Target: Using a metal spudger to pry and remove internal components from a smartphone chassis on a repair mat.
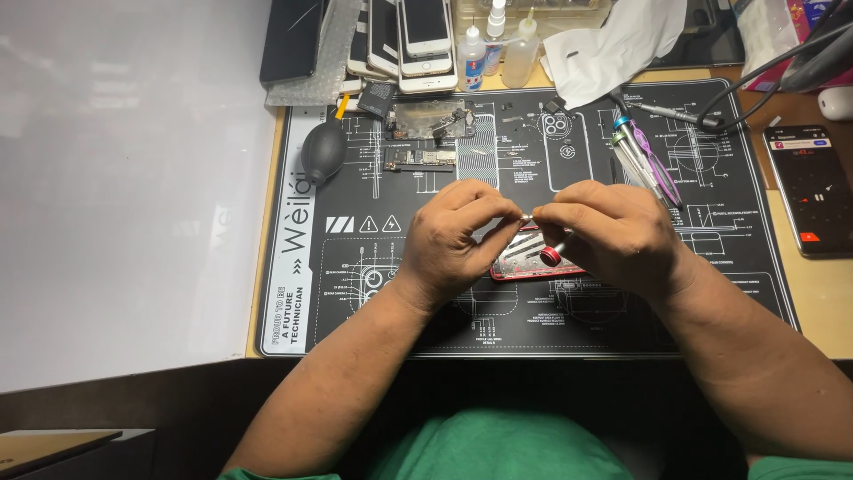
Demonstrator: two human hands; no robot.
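Note:
My left hand (pixel 458 233) and my right hand (pixel 613 233) meet over a red phone housing (pixel 524 260) lying on the black repair mat (pixel 355 267). The right hand grips a small screwdriver with a red cap (pixel 551 256). The left hand pinches the screwdriver's metal tip (pixel 526 217) between thumb and forefinger; whether a screw sits there I cannot tell. Most of the housing is hidden under both hands.
A black rubber air blower (pixel 322 151), circuit boards (pixel 429 120), a camera module (pixel 558 126), more screwdrivers (pixel 644 160), small bottles (pixel 498 49), stacked phones (pixel 418 40), a white cloth (pixel 613 40) and a lit phone (pixel 807 187) surround the work spot. A white panel (pixel 124 178) lies left.

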